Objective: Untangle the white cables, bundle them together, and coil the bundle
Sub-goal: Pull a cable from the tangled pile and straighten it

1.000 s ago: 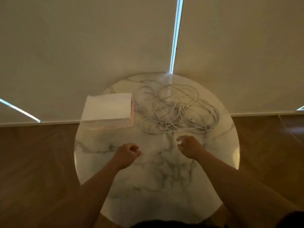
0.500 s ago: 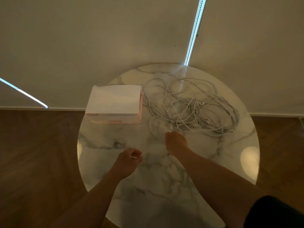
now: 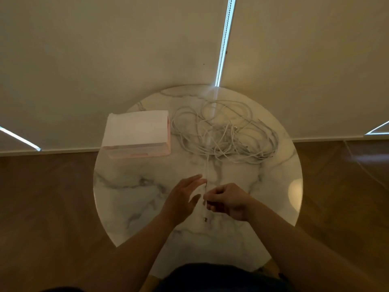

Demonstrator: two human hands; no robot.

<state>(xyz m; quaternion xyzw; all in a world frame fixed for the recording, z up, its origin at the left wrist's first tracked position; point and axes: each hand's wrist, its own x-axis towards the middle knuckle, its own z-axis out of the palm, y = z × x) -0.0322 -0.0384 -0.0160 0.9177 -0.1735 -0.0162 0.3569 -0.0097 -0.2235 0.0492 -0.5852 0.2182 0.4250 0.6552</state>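
Note:
A tangle of white cables point(image 3: 226, 132) lies on the far right part of the round marble table point(image 3: 130, 192). One strand point(image 3: 207, 167) runs straight from the tangle toward me. My right hand point(image 3: 226, 200) pinches that strand near its end, and the small dark plug point(image 3: 205, 219) hangs just below the fingers. My left hand point(image 3: 183, 197) is beside it on the left, fingers straight and spread, fingertips close to the strand but holding nothing.
A white and pink box point(image 3: 136, 133) stands on the table's far left, next to the tangle. Pale blinds hang behind the table. Wooden floor surrounds it, and another thin cable point(image 3: 362, 165) trails on the floor at right.
My right hand reached into the near edge of the tangle, took hold of a cable end and drew it back toward me. My left hand uncurled and moved next to it.

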